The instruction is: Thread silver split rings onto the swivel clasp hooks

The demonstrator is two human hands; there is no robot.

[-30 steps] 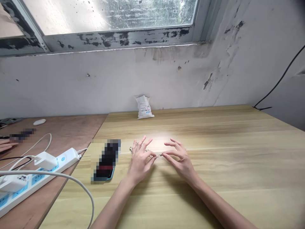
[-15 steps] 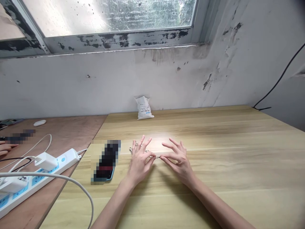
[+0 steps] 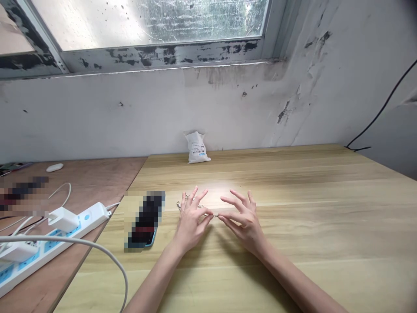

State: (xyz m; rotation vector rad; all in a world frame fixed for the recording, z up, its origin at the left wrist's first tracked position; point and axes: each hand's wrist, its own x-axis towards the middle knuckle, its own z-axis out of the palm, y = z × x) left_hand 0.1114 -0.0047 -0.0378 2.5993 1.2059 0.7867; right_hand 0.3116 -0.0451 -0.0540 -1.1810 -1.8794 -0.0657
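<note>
Over the wooden table, my left hand pinches a small piece of a silvery metal chain between thumb and index finger, its other fingers raised. From the opposite side my right hand pinches the other end of that short piece, with its remaining fingers spread. The exact shape of the piece is too small to make out. More of the chain lies on the table behind my left hand, which partly hides it; what looks like a clasp shows at its left end.
A phone, partly pixelated, lies left of my hands. A white packet with a label leans by the wall. On the brown table at left are a power strip with plugged-in chargers and a white oval object. A cable arches in front.
My right hand's fingers have shifted slightly, while the pinch stays in the same place. My left hand has barely moved. At far left, another person's hand is now covered by pixelation.
</note>
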